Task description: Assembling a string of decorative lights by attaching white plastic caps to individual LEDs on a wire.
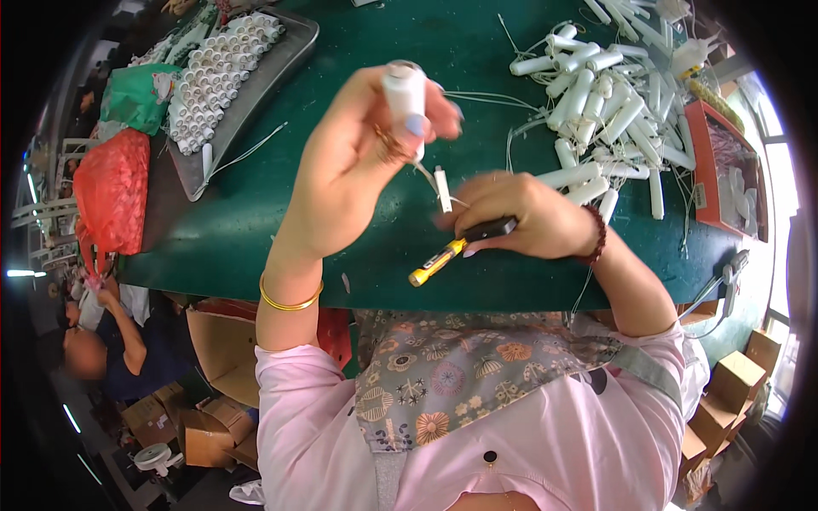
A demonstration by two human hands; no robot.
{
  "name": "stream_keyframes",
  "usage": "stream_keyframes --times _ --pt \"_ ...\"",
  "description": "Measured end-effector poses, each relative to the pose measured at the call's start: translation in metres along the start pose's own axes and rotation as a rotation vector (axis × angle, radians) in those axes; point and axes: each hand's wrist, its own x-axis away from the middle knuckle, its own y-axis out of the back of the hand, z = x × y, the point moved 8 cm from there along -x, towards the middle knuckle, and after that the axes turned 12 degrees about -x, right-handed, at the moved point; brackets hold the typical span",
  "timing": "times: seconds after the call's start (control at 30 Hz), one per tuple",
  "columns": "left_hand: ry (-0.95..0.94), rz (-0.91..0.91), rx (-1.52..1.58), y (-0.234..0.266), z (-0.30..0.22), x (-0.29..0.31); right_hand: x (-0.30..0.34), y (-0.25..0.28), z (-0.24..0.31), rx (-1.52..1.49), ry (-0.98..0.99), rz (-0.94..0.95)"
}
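My left hand (345, 162) is raised over the table, its fingers closed round a short white plastic cylinder (404, 95) held upright. A thin wire runs down from the cylinder to a small white connector (442, 189) hanging between my hands. My right hand (528, 217) is closed on a slim tool with a yellow barrel (436, 263) and a black end, tilted down to the left. Its fingertips are also at the wire just below the connector; blur hides whether they pinch it.
On the right lies a heap of white tubes with wires (605, 111), beside a red box (703, 166). A metal tray (285, 60) of packed white cylinders stands at left, near red (115, 192) and green bags (136, 100). Another person (128, 341) sits beyond the green table's (230, 264) left edge.
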Motion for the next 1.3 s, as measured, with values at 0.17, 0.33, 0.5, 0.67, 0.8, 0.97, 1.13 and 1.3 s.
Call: stream_keyframes --times 0.17,0.33,0.5,0.67,0.8,0.97,1.13,1.3 --pt "0.054 -0.392 0.115 0.062 0.02 0.002 -0.003 0.002 -0.007 0.021 -0.189 -0.095" --pt "0.311 -0.418 0.16 0.138 0.067 0.02 -0.001 -0.014 -0.006 -0.111 -0.119 0.023" --pt "0.62 -0.53 -0.242 0.285 0.122 0.05 -0.001 -0.019 -0.008 -0.18 -0.185 0.06" --pt "0.816 -0.481 -1.243 0.378 0.149 0.092 -0.005 -0.016 -0.008 -0.114 -0.216 0.038" --pt "0.242 -0.396 -1.421 0.288 0.094 0.057 -0.004 -0.011 -0.013 -0.115 -0.226 -0.003" --pt "0.255 -0.231 -1.478 0.248 0.085 0.087 -0.005 -0.008 -0.012 -0.101 -0.213 -0.01" --pt "0.309 -0.148 -1.57 0.27 0.087 0.132 0.0 -0.004 -0.01 -0.055 -0.18 -0.045" --pt "0.359 -0.139 -1.752 0.261 0.08 0.162 0.002 0.01 -0.005 -0.016 -0.083 -0.022"
